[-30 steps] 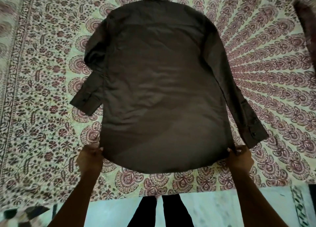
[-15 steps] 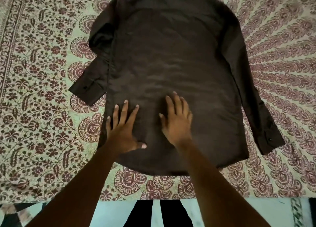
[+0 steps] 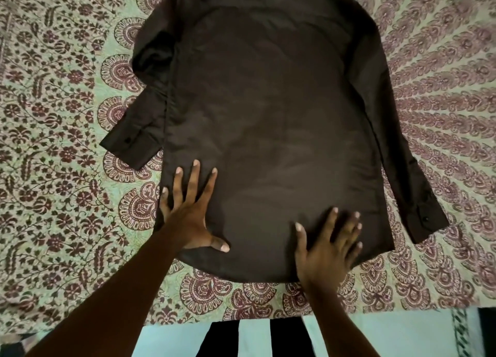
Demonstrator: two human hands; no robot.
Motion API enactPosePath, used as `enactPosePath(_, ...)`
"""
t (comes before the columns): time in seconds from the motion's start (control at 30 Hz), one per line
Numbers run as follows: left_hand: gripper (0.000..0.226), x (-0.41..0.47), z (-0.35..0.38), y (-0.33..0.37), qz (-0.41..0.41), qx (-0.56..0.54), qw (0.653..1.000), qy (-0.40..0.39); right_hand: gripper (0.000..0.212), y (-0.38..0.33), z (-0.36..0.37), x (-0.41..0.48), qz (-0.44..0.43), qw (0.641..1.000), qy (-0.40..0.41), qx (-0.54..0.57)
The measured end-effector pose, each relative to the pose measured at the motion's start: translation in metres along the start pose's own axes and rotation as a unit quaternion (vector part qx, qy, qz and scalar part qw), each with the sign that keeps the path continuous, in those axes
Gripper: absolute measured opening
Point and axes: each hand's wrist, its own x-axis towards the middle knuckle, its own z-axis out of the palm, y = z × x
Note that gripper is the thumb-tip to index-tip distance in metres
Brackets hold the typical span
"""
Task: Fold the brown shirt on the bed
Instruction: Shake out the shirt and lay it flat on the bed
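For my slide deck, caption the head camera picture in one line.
Left hand and right hand press flat on a dark brown long-sleeved shirt spread over a patterned bedspread.

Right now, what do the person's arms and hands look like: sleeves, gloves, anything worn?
Nothing worn shows. The left hand and right hand are bare: no gloves, no rings seen. The left forearm and right forearm are bare to the frame's edge, with no sleeve, watch or band in view. Nails look short and unpainted; the right hand is slightly blurred.
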Motion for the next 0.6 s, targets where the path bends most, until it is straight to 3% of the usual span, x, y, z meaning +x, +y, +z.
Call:
enactPosePath(0.07,0.176,0.001,-0.001,0.0,-0.001,0.009,1.0,0.003,0.086,-0.036,-0.002,0.016,-0.07,0.997,0.026,0.025)
enactPosePath(0.13,0.176,0.002,0.002,0.0,0.002,0.014,1.0,0.012,0.079,-0.068,0.004,0.034,-0.218,0.976,-0.001,0.02)
enactPosePath(0.2,0.172,-0.003,0.007,-0.001,0.009,0.018,0.999,0.028,0.073,-0.075,0.009,0.049,-0.305,0.952,-0.034,-0.009)
enactPosePath(0.27,0.163,-0.008,0.015,-0.007,0.032,0.026,0.997,0.067,0.071,-0.049,0.013,0.057,-0.263,0.964,-0.023,-0.024)
enactPosePath(0.47,0.124,-0.04,0.05,-0.027,0.071,0.058,0.981,0.169,0.076,0.072,-0.002,0.042,-0.009,1.0,0.011,0.001)
enactPosePath(0.6,0.121,-0.047,0.057,-0.02,0.048,0.071,0.979,0.184,0.083,0.07,-0.002,0.045,0.024,0.999,0.025,0.005)
